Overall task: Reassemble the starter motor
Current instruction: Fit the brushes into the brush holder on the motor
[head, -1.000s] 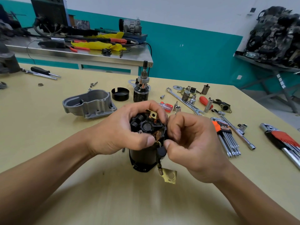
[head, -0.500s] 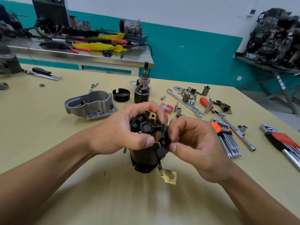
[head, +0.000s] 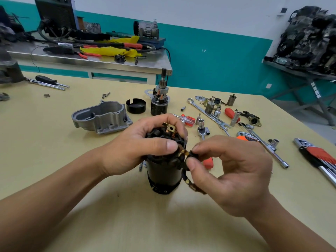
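left hand (head: 138, 148) curls round the top of the black starter motor body (head: 163, 176), with the thumb laid across the near edge of the brush holder (head: 160, 134) and the fingers wrapped over its far side. right hand (head: 234, 171) pinches the black grommet (head: 190, 156) on the lead wire (head: 184, 174) between thumb and forefinger, just beside the body's upper right edge. its other fingers are loosely bent. the body stands upright on the tan table (head: 54, 160) — close in front of the person. behind it sit an aluminium housing (head: 101, 117), a black cap (head: 136, 106) and an upright shaft assembly (head: 160, 102). hex keys (head: 320, 157) lie well off to the right.
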